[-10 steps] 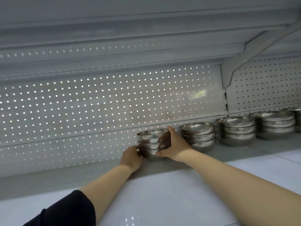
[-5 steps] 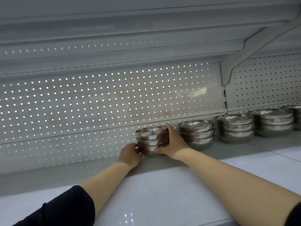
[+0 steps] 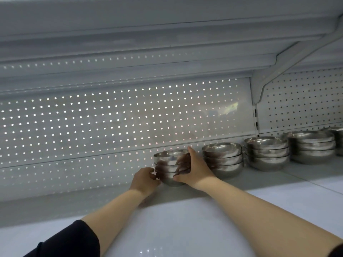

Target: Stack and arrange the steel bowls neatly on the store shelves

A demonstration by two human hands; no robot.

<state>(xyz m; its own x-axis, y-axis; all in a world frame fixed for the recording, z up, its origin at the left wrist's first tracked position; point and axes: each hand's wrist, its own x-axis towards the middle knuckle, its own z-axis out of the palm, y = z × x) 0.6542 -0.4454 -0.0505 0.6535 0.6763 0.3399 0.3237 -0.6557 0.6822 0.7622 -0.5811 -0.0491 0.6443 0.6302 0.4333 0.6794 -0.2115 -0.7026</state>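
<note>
The right hand (image 3: 194, 169) wraps the right side of a stack of steel bowls (image 3: 169, 166), fingers curled up the wall with a fingertip at the top rim and the thumb low against the bottom bowl; the left hand (image 3: 143, 179) meets the same stack from the left, its fingers curled against the lowest bowl, so the grip on each side is closed on the stack rather than spread; the stack looks like three nested bowls, upright, sitting on the white shelf (image 3: 185, 225) close to the perforated back panel (image 3: 111, 127); just to its right stands a second stack (image 3: 222, 159), near but apart from the held one, the right wrist passing in front of its lower left; further right a third stack (image 3: 267, 153) and a fourth stack (image 3: 313, 146) follow in a row along the back, and the edge of one more pile (image 3: 338, 140) shows at the frame's right border; a white bracket (image 3: 289, 67) slopes down from the upper shelf (image 3: 167, 25) above; a dark sleeve (image 3: 70, 242) covers the left upper arm.
</note>
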